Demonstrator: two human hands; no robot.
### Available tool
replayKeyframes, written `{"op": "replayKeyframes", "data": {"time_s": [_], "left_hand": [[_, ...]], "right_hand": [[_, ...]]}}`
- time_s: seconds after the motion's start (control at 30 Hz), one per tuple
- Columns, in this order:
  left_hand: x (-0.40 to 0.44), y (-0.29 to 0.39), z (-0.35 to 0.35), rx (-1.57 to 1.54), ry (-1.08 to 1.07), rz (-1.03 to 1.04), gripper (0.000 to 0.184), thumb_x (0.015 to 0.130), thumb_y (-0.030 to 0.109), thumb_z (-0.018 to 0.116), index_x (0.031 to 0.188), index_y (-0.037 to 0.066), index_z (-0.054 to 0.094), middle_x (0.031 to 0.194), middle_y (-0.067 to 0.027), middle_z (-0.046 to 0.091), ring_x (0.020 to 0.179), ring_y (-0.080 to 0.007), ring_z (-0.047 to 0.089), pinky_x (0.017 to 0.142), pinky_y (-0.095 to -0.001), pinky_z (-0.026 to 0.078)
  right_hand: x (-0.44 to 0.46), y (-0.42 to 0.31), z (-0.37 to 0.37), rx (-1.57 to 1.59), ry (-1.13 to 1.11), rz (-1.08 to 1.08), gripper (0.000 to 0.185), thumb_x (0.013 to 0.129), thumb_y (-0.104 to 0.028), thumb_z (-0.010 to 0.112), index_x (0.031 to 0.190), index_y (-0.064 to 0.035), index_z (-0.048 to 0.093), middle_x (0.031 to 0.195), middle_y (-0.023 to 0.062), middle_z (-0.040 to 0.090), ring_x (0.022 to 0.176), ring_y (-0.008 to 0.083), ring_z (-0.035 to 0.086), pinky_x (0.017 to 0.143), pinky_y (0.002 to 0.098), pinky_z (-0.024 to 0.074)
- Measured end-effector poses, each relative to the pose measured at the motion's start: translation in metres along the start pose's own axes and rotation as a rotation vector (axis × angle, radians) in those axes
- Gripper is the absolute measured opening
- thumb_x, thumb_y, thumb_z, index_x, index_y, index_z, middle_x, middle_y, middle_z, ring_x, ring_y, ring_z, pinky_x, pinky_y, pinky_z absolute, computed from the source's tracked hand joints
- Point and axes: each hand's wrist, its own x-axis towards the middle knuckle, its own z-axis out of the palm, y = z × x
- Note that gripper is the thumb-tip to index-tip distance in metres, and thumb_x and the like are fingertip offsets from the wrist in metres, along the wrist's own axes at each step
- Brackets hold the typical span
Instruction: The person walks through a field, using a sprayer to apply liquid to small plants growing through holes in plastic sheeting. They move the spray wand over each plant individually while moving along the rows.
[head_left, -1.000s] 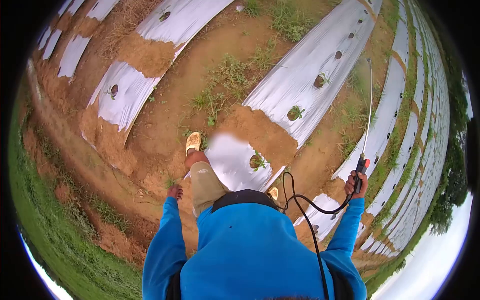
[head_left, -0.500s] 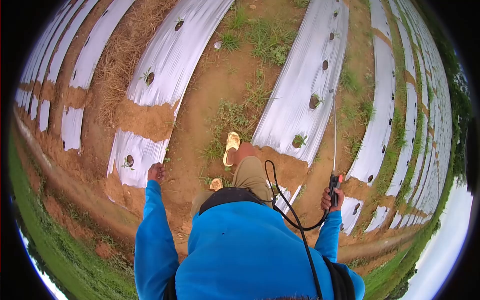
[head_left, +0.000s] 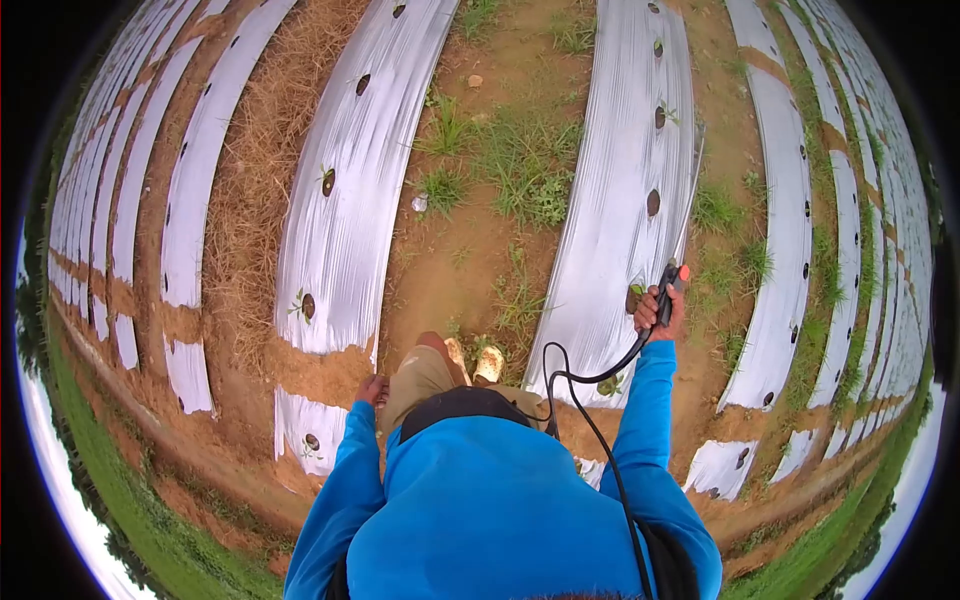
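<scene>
My right hand [head_left: 660, 312] is wrapped around the black handle of a sprayer wand [head_left: 692, 200], its thin metal tube reaching forward along the right edge of a plastic-covered bed [head_left: 610, 200]. An orange-red part shows at the top of the handle. From the handle a black hose [head_left: 600, 378] loops back past my waist and over my right side. A planting hole with a small seedling [head_left: 634, 295] lies just left of the right hand. My left hand [head_left: 373, 390] hangs beside my left thigh, fingers curled, with nothing visible in it.
Another mulched bed [head_left: 345, 180] with seedlings in holes runs along the left. Between the beds is a soil path with grass tufts [head_left: 525, 165]. Dry straw [head_left: 265, 190] lies further left. My shoes [head_left: 488, 365] are on the path. More beds stretch out on both sides.
I have stepped forward along the path. My right hand and the wand have moved forward, the tube now alongside the bed's edge. My left hand has come in closer to my thigh.
</scene>
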Motion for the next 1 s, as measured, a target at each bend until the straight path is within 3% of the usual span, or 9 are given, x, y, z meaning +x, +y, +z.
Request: {"op": "replayKeyframes", "data": {"time_s": [0.13, 0.3, 0.37, 0.57, 0.67, 0.73, 0.8, 0.93, 1.0], "left_hand": [[0.08, 0.087, 0.019, 0.075, -0.013, -0.201, 0.021, 0.085, 0.031, 0.05, 0.077, 0.011, 0.05, 0.061, -0.0003, 0.047, 0.044, -0.0102, 0.042, 0.036, -0.0245, 0.029], [0.166, 0.242, 0.073, 0.021, -0.005, -0.241, 0.018, 0.083, 0.027, 0.053, 0.075, 0.01, 0.05, 0.058, -0.0008, 0.043, 0.041, -0.0103, 0.037, 0.034, -0.0244, 0.026], [0.214, 0.316, 0.096, 0.1, -0.115, -0.188, 0.016, 0.081, 0.025, 0.055, 0.077, 0.01, 0.052, 0.059, -0.0005, 0.045, 0.042, -0.0099, 0.038, 0.034, -0.0248, 0.028], [0.279, 0.603, 0.211, 0.209, -0.362, 0.323, 0.024, 0.083, 0.033, 0.058, 0.089, 0.01, 0.056, 0.07, 0.0001, 0.055, 0.052, -0.0078, 0.048, 0.042, -0.0234, 0.034], [0.264, 0.748, 0.278, 0.231, -0.378, 0.413, 0.026, 0.085, 0.035, 0.056, 0.091, 0.009, 0.057, 0.073, 0.0008, 0.057, 0.056, -0.0075, 0.049, 0.046, -0.0228, 0.036], [0.248, 0.827, 0.317, 0.252, -0.337, 0.6, 0.025, 0.087, 0.032, 0.054, 0.09, 0.008, 0.056, 0.076, 0.0008, 0.057, 0.059, -0.0075, 0.049, 0.047, -0.0222, 0.035], [0.305, 0.87, 0.339, 0.212, -0.427, 0.621, 0.025, 0.089, 0.03, 0.052, 0.091, 0.005, 0.055, 0.079, -0.0001, 0.057, 0.061, -0.0076, 0.049, 0.046, -0.0214, 0.034], [0.373, 0.908, 0.36, 0.162, -0.309, 0.375, 0.025, 0.087, 0.032, 0.055, 0.09, 0.007, 0.055, 0.071, -0.0028, 0.055, 0.056, -0.0081, 0.047, 0.042, -0.0215, 0.033], [0.382, 0.909, 0.35, 0.356, -0.234, 0.262, 0.024, 0.085, 0.033, 0.057, 0.09, 0.009, 0.056, 0.067, -0.0031, 0.053, 0.052, -0.0102, 0.047, 0.04, -0.0234, 0.032]], "right_hand": [[0.081, -0.021, 0.036, -0.07, 0.125, -0.071, 0.028, 0.08, -0.036, 0.057, 0.076, -0.0091, 0.051, 0.052, -0.002, 0.038, 0.036, 0.0105, 0.036, 0.032, 0.0256, 0.0299], [0.15, -0.043, 0.069, -0.052, 0.182, -0.001, 0.028, 0.08, -0.036, 0.055, 0.079, -0.0085, 0.051, 0.053, -0.0015, 0.04, 0.036, 0.0108, 0.037, 0.032, 0.0253, 0.0311], [0.171, -0.05, 0.093, -0.022, 0.154, 0.011, 0.028, 0.081, -0.036, 0.054, 0.079, -0.008, 0.051, 0.054, -0.0011, 0.041, 0.036, 0.011, 0.037, 0.033, 0.0255, 0.0324], [0.28, -0.125, 0.188, 0.023, 0.173, -0.026, 0.028, 0.081, -0.036, 0.054, 0.078, -0.0077, 0.051, 0.054, -0.0004, 0.041, 0.036, 0.0112, 0.038, 0.032, 0.025, 0.0321], [0.35, -0.162, 0.225, -0.004, 0.182, -0.061, 0.028, 0.08, -0.036, 0.055, 0.078, -0.0083, 0.05, 0.053, -0.0009, 0.04, 0.036, 0.0109, 0.038, 0.031, 0.0247, 0.0312], [0.407, -0.19, 0.239, -0.024, 0.219, -0.075, 0.027, 0.079, -0.035, 0.056, 0.078, -0.0089, 0.05, 0.053, -0.0019, 0.039, 0.036, 0.0101, 0.036, 0.031, 0.0241, 0.0307], [0.465, -0.215, 0.24, 0.09, 0.189, -0.074, 0.03, 0.082, -0.035, 0.052, 0.082, -0.0055, 0.053, 0.053, 0.001, 0.044, 0.036, 0.013, 0.041, 0.033, 0.0271, 0.0362], [0.579, -0.275, 0.256, 0.116, 0.078, -0.032, 0.03, 0.081, -0.035, 0.053, 0.08, -0.0055, 0.052, 0.053, 0.0009, 0.042, 0.036, 0.0123, 0.04, 0.033, 0.0269, 0.0355], [0.629, -0.312, 0.276, 0.159, 0.057, 0.0, 0.031, 0.081, -0.036, 0.053, 0.079, -0.0058, 0.051, 0.053, 0.001, 0.042, 0.036, 0.0121, 0.039, 0.033, 0.0272, 0.0356]]}}
